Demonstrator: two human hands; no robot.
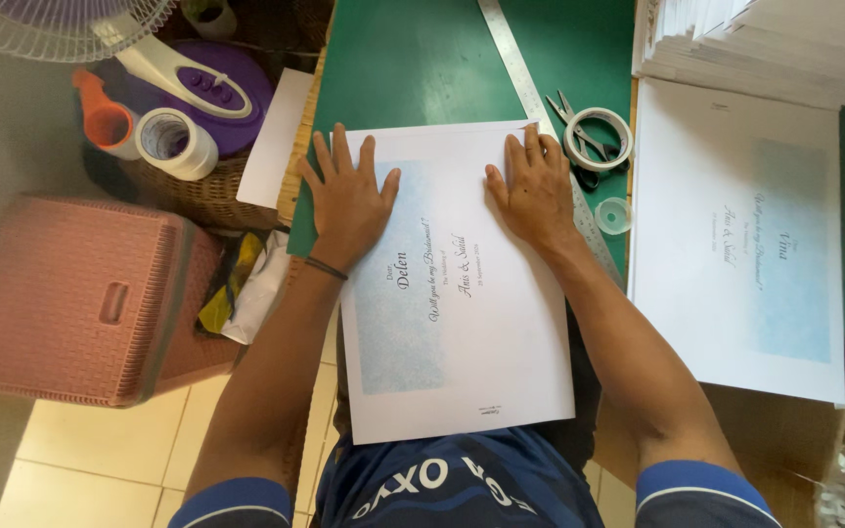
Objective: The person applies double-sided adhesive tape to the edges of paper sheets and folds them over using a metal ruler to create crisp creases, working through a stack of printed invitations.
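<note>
Under both flat, spread hands, left hand [346, 200] and right hand [535, 191]: printed sheet [457, 323].

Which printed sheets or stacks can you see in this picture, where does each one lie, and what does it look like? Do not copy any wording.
Printed sheet: under both hands on the green mat, white with a pale blue panel.
Second printed sheet: to the right, same white and blue design.
Paper stack: top right corner, plain white edges.

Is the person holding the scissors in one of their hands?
No: the scissors lie beside the metal ruler, while the left hand and right hand both press flat on the white printed sheet.
</note>
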